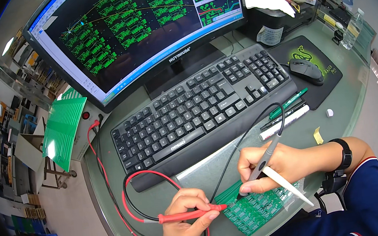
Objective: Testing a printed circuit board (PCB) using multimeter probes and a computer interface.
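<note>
My left hand [190, 226] is closed around a red test probe [182, 216], its tip at the upper left part of a green circuit board panel [253, 216]. In a pen grip, my right hand [284, 165] holds a dark grey test probe [265, 156], its tip pointing down to the board close to the red one. A white pointed stick [287, 184] also sticks out from the right hand, slanting over the board. Rows of small repeated circuits cover the panel, which lies near the desk's front edge. My right fingers hide part of it.
Red and black leads [126, 199] loop left of my left hand. Beyond lies a black keyboard [188, 113] below a monitor [140, 25] displaying a circuit layout. A white marker [286, 122], a green pen [288, 103] and a mouse [306, 70] lie at the right; green panels [64, 133] stand left.
</note>
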`<action>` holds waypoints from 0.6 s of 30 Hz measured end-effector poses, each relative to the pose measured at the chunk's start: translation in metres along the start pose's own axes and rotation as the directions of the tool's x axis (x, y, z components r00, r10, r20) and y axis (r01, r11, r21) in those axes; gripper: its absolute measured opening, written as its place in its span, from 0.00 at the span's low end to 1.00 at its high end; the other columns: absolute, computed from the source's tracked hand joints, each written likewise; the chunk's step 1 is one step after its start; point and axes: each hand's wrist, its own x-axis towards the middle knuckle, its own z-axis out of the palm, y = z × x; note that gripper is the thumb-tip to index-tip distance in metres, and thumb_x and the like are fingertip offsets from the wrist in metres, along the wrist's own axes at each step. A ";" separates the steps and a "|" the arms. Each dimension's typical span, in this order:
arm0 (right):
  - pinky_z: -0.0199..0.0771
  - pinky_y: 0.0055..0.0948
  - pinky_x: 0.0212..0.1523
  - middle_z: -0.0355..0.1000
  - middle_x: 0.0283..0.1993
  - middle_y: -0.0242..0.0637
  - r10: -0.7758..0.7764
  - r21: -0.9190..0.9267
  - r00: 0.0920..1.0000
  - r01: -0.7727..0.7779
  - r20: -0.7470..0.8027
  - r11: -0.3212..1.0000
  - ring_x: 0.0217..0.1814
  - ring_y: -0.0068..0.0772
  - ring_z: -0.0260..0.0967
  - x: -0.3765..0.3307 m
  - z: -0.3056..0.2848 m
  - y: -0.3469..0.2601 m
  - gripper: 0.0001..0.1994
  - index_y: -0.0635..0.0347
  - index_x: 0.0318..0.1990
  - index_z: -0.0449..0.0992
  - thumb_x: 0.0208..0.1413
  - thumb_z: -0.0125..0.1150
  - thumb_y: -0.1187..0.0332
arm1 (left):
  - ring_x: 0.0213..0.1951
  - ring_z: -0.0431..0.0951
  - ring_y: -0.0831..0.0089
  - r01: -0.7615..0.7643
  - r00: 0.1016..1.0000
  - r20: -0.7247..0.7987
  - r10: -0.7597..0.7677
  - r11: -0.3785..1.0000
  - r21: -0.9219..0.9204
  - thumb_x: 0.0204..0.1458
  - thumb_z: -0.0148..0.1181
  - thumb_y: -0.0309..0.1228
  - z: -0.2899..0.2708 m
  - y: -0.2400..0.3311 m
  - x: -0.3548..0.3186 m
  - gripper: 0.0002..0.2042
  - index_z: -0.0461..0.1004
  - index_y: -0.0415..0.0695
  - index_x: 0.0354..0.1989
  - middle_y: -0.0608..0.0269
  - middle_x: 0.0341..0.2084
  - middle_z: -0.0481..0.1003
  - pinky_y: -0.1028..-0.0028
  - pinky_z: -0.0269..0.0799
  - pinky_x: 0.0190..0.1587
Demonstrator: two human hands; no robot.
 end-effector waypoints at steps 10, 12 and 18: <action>0.60 0.26 0.22 0.63 0.23 0.30 -0.039 -0.022 0.999 0.039 -0.014 0.999 0.21 0.22 0.62 0.000 0.000 0.000 0.13 0.62 0.29 0.66 0.54 0.62 0.64 | 0.35 0.73 0.74 -0.039 0.999 0.027 0.038 0.998 0.048 0.45 0.67 0.21 0.001 0.000 0.002 0.09 0.72 0.43 0.32 0.61 0.32 0.71 0.74 0.72 0.38; 0.60 0.25 0.22 0.63 0.23 0.30 -0.032 -0.013 0.999 0.032 -0.012 0.999 0.22 0.23 0.62 0.000 0.000 0.000 0.13 0.62 0.28 0.66 0.54 0.62 0.64 | 0.34 0.73 0.75 -0.074 0.997 0.038 0.071 0.994 0.082 0.45 0.67 0.21 0.001 0.000 0.002 0.10 0.72 0.43 0.33 0.61 0.33 0.71 0.74 0.72 0.37; 0.60 0.25 0.22 0.62 0.22 0.29 0.021 -0.039 0.999 -0.020 0.028 0.999 0.22 0.22 0.60 -0.002 0.002 -0.004 0.12 0.60 0.30 0.65 0.54 0.62 0.65 | 0.33 0.73 0.75 -0.113 0.993 0.054 0.106 0.982 0.154 0.45 0.67 0.21 0.001 0.001 0.002 0.10 0.71 0.43 0.32 0.60 0.33 0.70 0.75 0.72 0.35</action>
